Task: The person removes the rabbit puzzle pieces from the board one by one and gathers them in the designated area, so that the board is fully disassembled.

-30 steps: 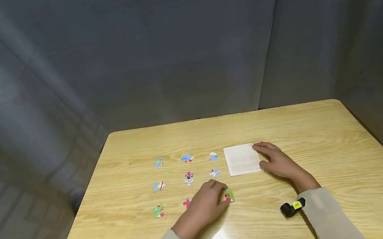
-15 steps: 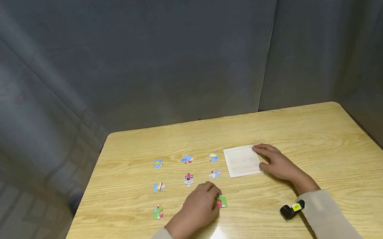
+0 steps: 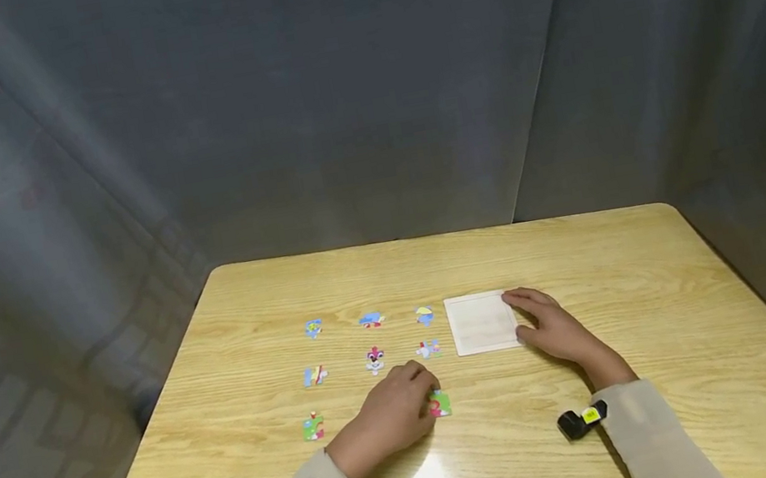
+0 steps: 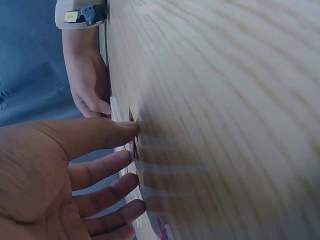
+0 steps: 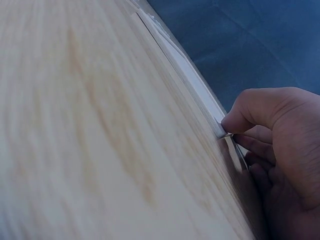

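In the head view my left hand [image 3: 391, 411] is low over the table, thumb and index finger at the left edges of a green and red jigsaw puzzle piece [image 3: 441, 404]. The left wrist view shows that thumb [image 4: 117, 131] and the fingertips down at the table, the other fingers spread behind. My right hand [image 3: 554, 333] holds the right side of a pale square puzzle tray [image 3: 483, 324], thumb by the near corner and fingers by the far one. Its thumb [image 5: 237, 119] presses on the tray's corner in the right wrist view.
Several loose puzzle pieces lie in rows left of the tray, among them a face piece [image 3: 375, 359], a blue one [image 3: 313, 328] and a green one [image 3: 313, 427]. The wooden table [image 3: 584, 256] reaches back to a grey curtain [image 3: 331, 112].
My left hand has moved left with the green and red puzzle piece, into line beneath the right column, then nearly stopped. The right hand stays at the tray; the view has shifted slightly.
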`<state>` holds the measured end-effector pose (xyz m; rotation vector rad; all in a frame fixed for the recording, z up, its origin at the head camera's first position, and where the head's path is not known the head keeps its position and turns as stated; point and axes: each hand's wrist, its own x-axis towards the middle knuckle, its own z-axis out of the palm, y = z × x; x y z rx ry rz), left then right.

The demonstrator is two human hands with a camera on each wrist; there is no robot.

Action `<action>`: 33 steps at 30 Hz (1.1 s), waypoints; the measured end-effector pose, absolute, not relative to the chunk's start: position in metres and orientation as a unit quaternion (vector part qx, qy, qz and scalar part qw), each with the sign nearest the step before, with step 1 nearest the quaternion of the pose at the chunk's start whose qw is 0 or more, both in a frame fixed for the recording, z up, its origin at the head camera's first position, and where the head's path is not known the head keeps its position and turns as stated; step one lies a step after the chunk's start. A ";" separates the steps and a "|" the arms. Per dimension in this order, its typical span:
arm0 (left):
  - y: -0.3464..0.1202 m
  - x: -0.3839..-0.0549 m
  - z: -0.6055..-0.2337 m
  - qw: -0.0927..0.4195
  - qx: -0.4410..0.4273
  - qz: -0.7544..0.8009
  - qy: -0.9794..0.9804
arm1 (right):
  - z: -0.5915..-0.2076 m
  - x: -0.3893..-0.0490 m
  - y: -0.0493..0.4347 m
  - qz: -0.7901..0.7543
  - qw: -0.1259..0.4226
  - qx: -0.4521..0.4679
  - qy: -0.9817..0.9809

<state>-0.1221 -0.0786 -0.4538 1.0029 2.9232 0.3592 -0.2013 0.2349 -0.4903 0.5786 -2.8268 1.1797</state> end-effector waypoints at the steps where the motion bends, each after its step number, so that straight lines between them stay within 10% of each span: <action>1: -0.079 -0.122 -0.454 0.016 0.322 0.117 0.940 | -0.490 -0.201 0.235 0.378 0.012 0.186 -0.907; 33: -0.088 -0.126 -0.444 0.044 0.319 0.138 0.937 | -0.486 -0.200 0.239 0.401 0.003 0.176 -0.899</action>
